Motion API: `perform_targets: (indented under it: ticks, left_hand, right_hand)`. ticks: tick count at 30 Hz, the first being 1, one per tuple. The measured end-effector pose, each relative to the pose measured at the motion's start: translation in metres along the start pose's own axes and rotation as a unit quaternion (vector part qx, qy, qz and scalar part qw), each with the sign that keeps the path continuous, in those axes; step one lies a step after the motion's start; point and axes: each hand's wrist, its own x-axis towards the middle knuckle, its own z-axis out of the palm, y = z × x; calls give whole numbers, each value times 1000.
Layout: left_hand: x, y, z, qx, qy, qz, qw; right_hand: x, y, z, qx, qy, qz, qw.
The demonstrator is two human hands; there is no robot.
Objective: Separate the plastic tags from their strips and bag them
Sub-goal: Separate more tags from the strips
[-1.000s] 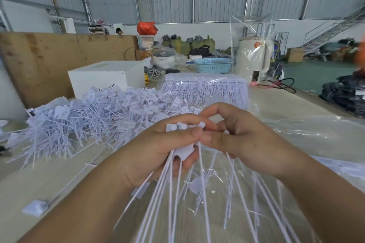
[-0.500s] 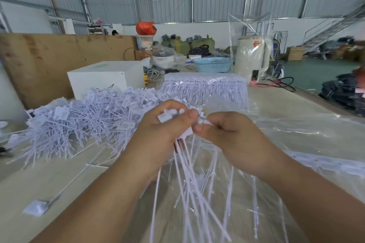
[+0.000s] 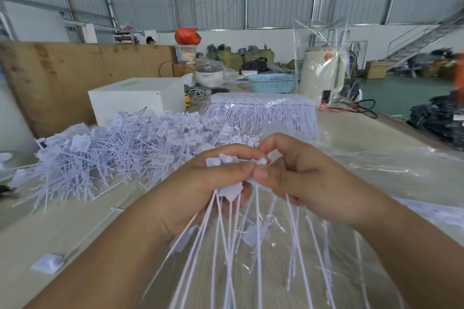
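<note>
Tags point(image 3: 233, 211) bunched in left hand point(image 3: 200, 183), fingers curled round the heads, tails fanned down toward the body, probably so loose ends stayed out of the way. Right hand point(image 3: 301, 178) just beside it, thumb and forefinger pinched narrow on one small white tag head point(image 3: 262, 161) at the top of the bunch, thumb tips of both hands touching. Likely a snapping or twisting hold, one piece braced against the rest; whether that piece was already free of its strip, impossible to tell. Clear bag point(image 3: 351, 170) spread flat on table point(image 3: 75, 233) beneath and to the right of the hands, seemingly placed as a catch-sheet and as the place for finished pieces; a few tags lay on it below the hands. Loose heap point(image 3: 113, 150) of separated tags left of the hands and farther off, well apart from the bag, not yet bagged. Uncut strips point(image 3: 261, 113) in clear wrap beyond the hands, past the heap's right end, probably stock waiting. White box point(image 3: 135, 98) behind the heap. One stray tag point(image 3: 49, 262) near the left forearm. Much work left, judging by heap and strips.
</note>
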Motion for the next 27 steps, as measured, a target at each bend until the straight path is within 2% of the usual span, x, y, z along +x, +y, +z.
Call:
perform_targets:
  ticks: [4, 8, 13, 16, 18, 21, 24, 27]
  left_hand:
    - [-2, 2, -3, 19, -72, -18, 997]
    - [-3, 4, -7, 18, -146, -54, 988]
    - [-1, 3, -7, 101, -47, -44, 993]
    - [-2, -1, -6, 158, -31, -30, 986]
    - [-1, -5, -3, 163, -26, -20, 986]
    - [3, -11, 5, 137, 11, 20, 990]
    - [10, -16, 13, 93, 95, 56, 990]
    - [14, -19, 20, 96, 168, 64, 979]
  right_hand:
    - [-3, 1, 0, -14, -21, 15, 1000]
    - [-4, -1, 4, -88, -42, 12, 995]
    - [-7, -5, -1, -130, -44, 46, 989]
    - [-8, -8, -10, -130, -64, 67, 987]
    - [-8, -7, -13, -140, -50, 71, 986]
    - [-5, -3, -10, -145, 43, 48, 987]
    - [1, 0, -3, -143, 146, 28, 979]
    - [5, 2, 8, -196, 213, 5, 957]
